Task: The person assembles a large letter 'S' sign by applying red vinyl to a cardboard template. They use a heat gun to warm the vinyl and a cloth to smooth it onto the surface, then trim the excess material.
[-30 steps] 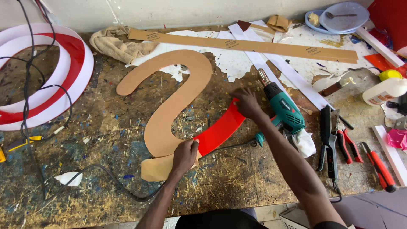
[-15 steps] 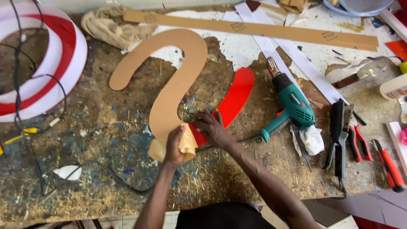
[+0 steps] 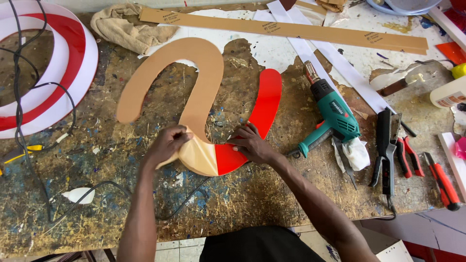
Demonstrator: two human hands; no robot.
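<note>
Since a moment ago, both hands have closed in on the red curved panel lying mid-surface. Left hand pinches its peeling tan film; right hand presses flat. Film could tear if yanked. Heat gun and black cable crowd nearby.

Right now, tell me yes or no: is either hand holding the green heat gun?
No: the green heat gun lies untouched on the bench, while the left hand and right hand rest on the curved red piece.
</note>
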